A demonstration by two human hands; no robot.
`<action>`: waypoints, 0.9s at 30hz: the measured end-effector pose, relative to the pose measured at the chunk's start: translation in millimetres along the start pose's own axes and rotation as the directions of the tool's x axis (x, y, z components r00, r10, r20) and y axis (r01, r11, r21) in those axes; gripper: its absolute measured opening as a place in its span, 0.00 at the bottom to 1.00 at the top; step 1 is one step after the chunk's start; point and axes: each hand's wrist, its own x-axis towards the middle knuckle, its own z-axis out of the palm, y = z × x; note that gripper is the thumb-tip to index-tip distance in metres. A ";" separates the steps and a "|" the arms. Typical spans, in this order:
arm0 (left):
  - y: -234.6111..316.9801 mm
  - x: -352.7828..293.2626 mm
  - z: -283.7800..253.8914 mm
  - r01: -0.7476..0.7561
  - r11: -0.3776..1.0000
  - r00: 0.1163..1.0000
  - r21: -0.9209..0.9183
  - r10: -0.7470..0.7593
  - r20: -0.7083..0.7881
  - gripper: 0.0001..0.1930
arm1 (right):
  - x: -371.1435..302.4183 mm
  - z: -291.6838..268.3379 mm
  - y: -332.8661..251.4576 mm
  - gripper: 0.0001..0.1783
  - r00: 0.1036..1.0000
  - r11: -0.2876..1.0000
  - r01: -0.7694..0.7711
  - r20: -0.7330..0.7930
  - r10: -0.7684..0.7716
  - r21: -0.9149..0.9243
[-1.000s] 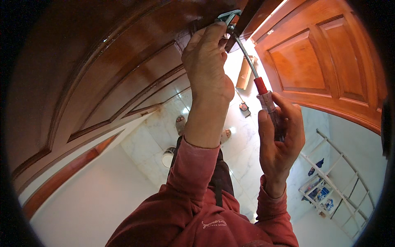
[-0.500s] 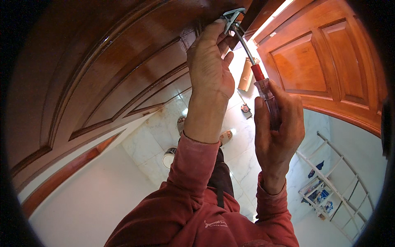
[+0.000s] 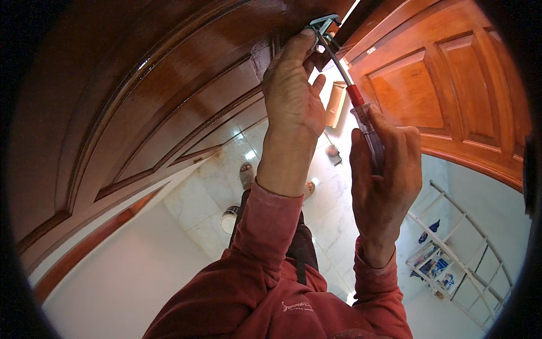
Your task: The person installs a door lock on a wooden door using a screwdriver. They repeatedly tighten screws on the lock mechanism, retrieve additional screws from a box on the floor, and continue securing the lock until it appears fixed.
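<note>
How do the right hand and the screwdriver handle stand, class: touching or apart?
Touching: the head view shows the right hand gripping the screwdriver handle, which lies between its digits.

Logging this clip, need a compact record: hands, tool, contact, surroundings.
left hand: thumb at metal fitting; full grip unclear
right hand: wrapped around screwdriver handle
screwdriver tip: at fitting; exact contact unclear
left: dark wooden door
right: orange-brown door, white ladder
floor: cardboard, bucket
</note>
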 end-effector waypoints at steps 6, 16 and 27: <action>-0.3 3.4 0.6 -0.016 1.000 1.000 -0.002 0.016 -0.007 0.11 | 7.4 -1.0 -7.0 0.19 0.998 0.995 -0.053 0.032 0.051 0.080; 7.1 12.0 -2.7 0.028 1.000 1.000 0.014 -0.028 0.012 0.14 | 9.8 7.2 -21.7 0.17 0.999 0.997 -0.035 0.021 0.037 -0.075; 3.8 7.1 3.9 0.022 1.000 1.000 0.006 -0.022 0.004 0.16 | 18.1 -8.2 -13.3 0.19 0.999 0.969 0.041 0.021 -0.037 -0.242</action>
